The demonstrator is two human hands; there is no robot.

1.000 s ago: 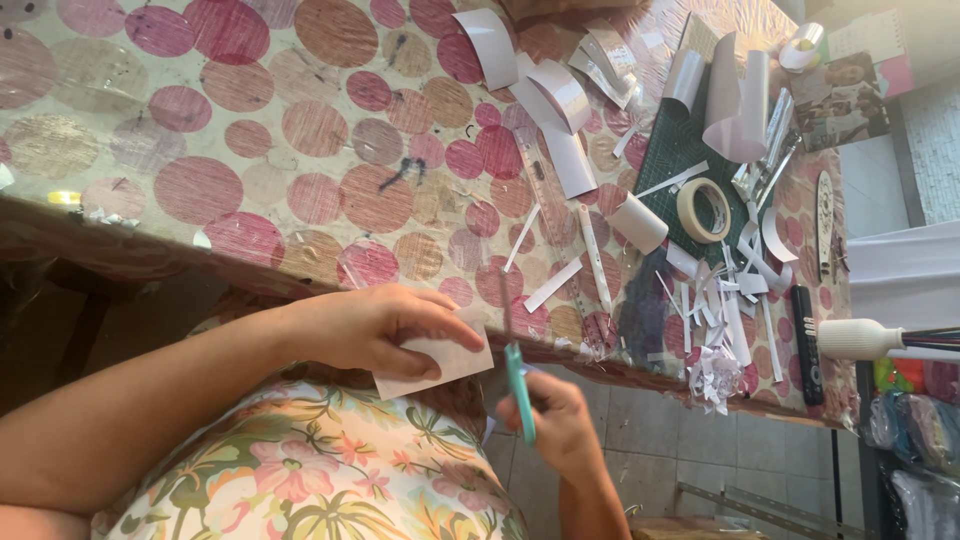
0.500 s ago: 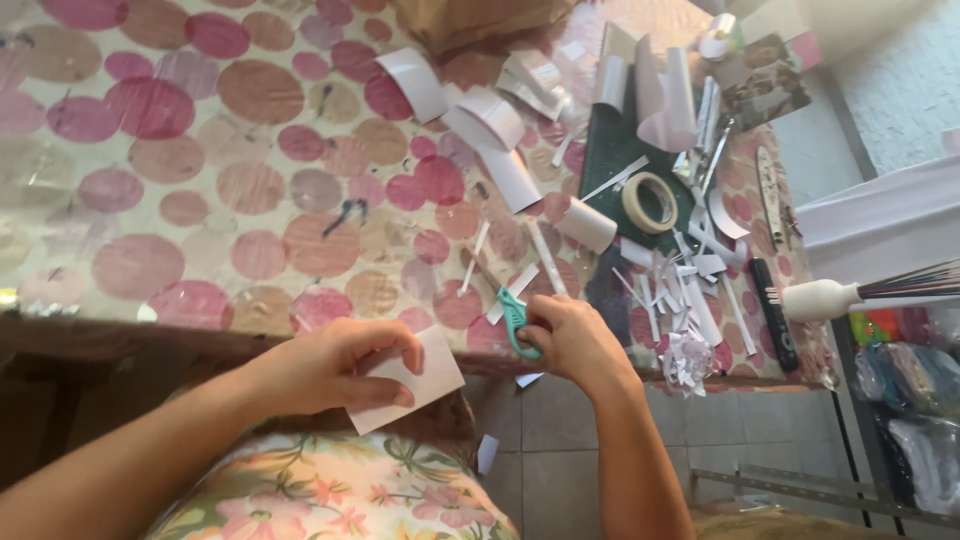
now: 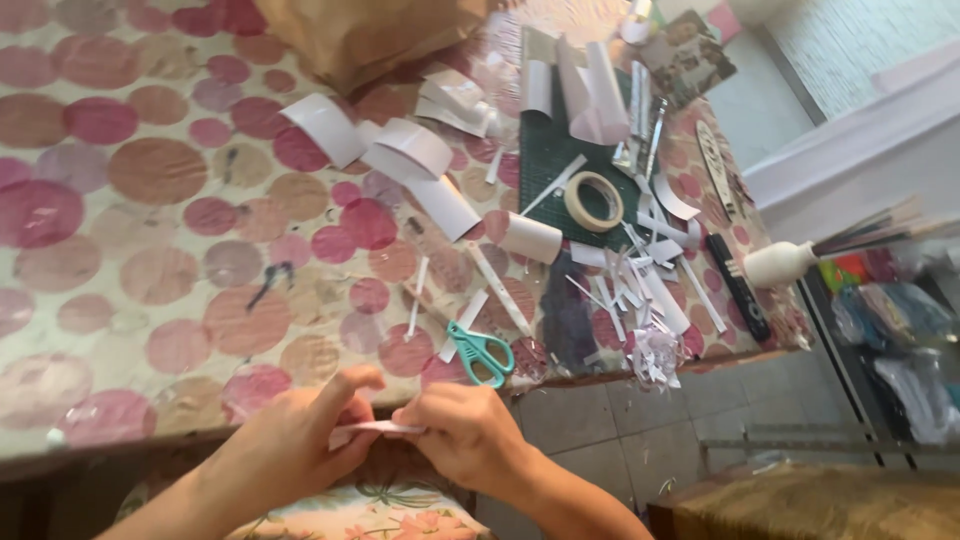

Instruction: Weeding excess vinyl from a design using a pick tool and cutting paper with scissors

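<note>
Hands: our left hand (image 3: 300, 440) and right hand (image 3: 465, 435) pinch one white paper strip (image 3: 372, 428) | risk: uneven pull tears it | scissors (image 3: 480, 350) near surface (image 3: 150, 250) edge may fall.

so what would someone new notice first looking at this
Probably the two hands at the bottom edge, the left hand and right hand pinching a small white paper piece between them. Just above lie teal-handled scissors on the pink-spotted tablecloth. To the right is a clutter of white paper strips and a roll of tape on a dark cutting mat.
</note>
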